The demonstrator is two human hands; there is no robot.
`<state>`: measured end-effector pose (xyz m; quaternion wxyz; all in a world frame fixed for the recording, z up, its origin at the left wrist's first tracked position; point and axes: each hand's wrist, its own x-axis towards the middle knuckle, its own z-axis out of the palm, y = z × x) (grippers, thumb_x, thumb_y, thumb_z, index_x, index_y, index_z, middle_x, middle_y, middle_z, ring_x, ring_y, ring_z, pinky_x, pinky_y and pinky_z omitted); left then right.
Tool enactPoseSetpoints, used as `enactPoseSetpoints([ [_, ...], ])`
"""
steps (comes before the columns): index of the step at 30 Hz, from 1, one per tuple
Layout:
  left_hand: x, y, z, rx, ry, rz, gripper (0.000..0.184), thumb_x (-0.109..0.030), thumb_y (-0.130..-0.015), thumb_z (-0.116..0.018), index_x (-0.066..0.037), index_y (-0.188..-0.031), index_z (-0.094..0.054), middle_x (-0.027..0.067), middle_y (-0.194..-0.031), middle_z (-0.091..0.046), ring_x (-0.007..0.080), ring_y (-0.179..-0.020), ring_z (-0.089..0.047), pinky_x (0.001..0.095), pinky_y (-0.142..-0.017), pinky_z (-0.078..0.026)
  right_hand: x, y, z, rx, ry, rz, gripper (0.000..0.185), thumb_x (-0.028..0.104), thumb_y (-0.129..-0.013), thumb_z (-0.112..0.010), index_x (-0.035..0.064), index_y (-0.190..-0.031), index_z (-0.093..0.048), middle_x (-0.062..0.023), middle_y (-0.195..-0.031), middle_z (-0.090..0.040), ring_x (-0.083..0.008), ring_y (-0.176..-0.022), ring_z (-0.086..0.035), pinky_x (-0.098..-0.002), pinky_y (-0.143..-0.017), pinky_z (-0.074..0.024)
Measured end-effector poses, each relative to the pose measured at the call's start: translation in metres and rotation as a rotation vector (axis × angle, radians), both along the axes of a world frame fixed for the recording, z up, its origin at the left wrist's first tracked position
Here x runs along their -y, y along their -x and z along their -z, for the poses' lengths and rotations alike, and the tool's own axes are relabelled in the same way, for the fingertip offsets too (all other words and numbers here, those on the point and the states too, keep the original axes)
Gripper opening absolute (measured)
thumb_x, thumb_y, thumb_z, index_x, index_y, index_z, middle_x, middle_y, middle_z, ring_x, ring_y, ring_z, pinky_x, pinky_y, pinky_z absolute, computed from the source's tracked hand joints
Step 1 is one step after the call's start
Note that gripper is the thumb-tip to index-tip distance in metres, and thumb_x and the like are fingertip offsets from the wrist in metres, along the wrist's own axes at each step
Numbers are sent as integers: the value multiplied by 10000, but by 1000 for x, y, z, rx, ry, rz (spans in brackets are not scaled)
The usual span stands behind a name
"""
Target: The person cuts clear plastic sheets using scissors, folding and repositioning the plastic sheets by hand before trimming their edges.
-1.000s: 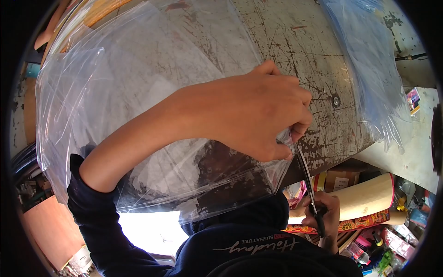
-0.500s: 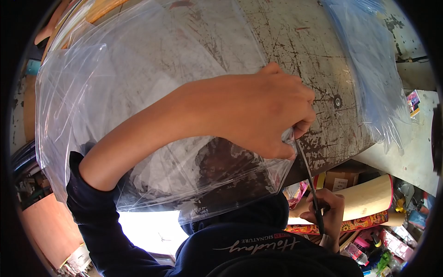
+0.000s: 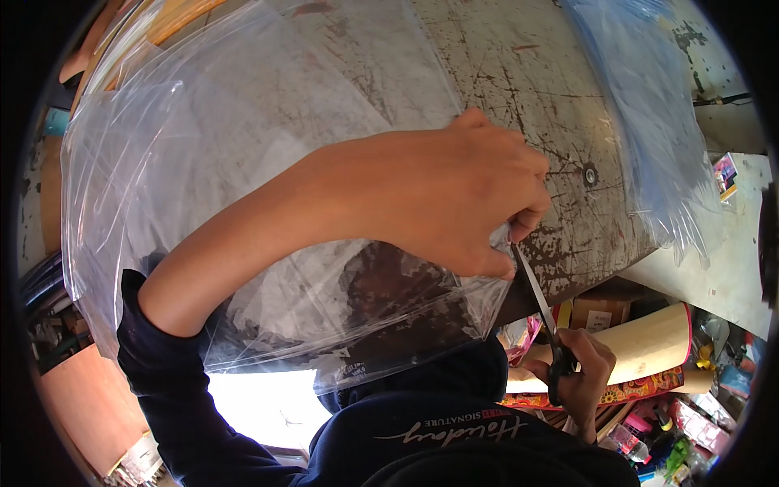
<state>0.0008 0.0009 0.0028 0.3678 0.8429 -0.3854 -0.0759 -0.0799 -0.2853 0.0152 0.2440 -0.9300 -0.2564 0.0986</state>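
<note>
My left hand (image 3: 487, 191) reaches across a clear plastic sheet (image 3: 268, 154) on the worn table, its thumb and fingers pinching the sheet's gathered edge. My right hand (image 3: 582, 375), below the table edge, is wrapped round the dark handles of a pair of scissors (image 3: 535, 292). The blades point up and to the left, with their tips at the plastic beside my left thumb. Where the tips meet the plastic is partly hidden by my left fingers. The near part of the sheet hangs toward my dark sweatshirt (image 3: 454, 422).
More folded clear plastic (image 3: 649, 122) lies on the right side of the scratched table (image 3: 535, 89). Below the right edge are a cream-coloured roll (image 3: 649, 345), a cardboard box (image 3: 599, 313) and assorted small goods. Another person's arm (image 3: 81, 61) shows at the upper left.
The scissors have turned, so their blade shows broader than before. My right hand has rotated slightly with them. My left hand has shifted very slightly left, still pinching the plastic.
</note>
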Motion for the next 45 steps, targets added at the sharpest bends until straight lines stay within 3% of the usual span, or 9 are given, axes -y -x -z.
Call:
enactPoseSetpoints([
  [6,0,0,-1,3,1,1,185,-217,-731,-639,-44,-788,-604,61,-781,-526,228,-866,-526,366,-899,-366,0,0,-3,47,66,-4,476,240,-526,-858,26,-845,-576,-71,-648,-608,-194,-532,-577,-280,-484,-433],
  [9,-1,-1,-2,-32,10,3,146,-183,-751,-601,-41,-786,-601,64,-784,-532,233,-858,-530,372,-907,-366,11,0,7,-87,-30,56,482,215,-537,-866,20,-866,-574,-76,-667,-619,-171,-548,-589,-268,-497,-442],
  [11,-1,-2,1,-23,41,-8,128,-170,-766,-570,-47,-780,-600,64,-784,-537,235,-859,-534,386,-915,-376,18,3,14,-243,-166,180,464,293,-572,-864,15,-798,-569,19,-558,-492,-41,-505,-448,-205,-448,-314],
  [12,-1,-2,3,-20,42,-7,128,-170,-766,-570,-47,-780,-600,64,-784,-537,235,-859,-534,386,-915,-376,18,4,14,-241,-166,180,464,293,-572,-864,15,-798,-569,19,-558,-492,-41,-505,-448,-205,-448,-314],
  [14,-1,-3,6,50,91,-26,72,-116,-755,-618,-65,-761,-568,27,-768,-511,175,-779,-548,352,-774,-400,19,4,14,-302,-238,158,416,240,-580,-853,23,-795,-571,29,-539,-484,-25,-491,-456,-188,-443,-310],
  [15,-1,-4,7,51,92,-26,72,-116,-755,-618,-65,-761,-568,27,-768,-511,175,-779,-548,352,-774,-400,20,4,13,-301,-238,158,416,240,-580,-853,23,-795,-571,29,-539,-484,-25,-491,-456,-188,-443,-310],
  [17,-1,-7,9,4,159,-14,84,-96,-763,-630,-38,-757,-569,47,-764,-520,194,-742,-569,343,-692,-449,21,2,9,-360,-186,96,455,189,-578,-859,10,-895,-586,-74,-691,-622,-130,-553,-577,-245,-504,-436],
  [29,-5,-13,13,71,201,16,143,-155,-833,-618,-20,-792,-601,57,-761,-525,188,-715,-571,323,-645,-460,-2,4,2,-110,-44,68,465,199,-553,-865,15,-876,-584,-77,-670,-598,-163,-534,-559,-264,-492,-423],
  [45,-6,-13,14,96,148,12,206,-205,-852,-603,-8,-794,-608,61,-751,-511,204,-683,-530,343,-624,-428,-15,18,6,-28,-38,112,468,191,-550,-864,9,-881,-586,-86,-690,-614,-179,-520,-557,-269,-492,-434],
])
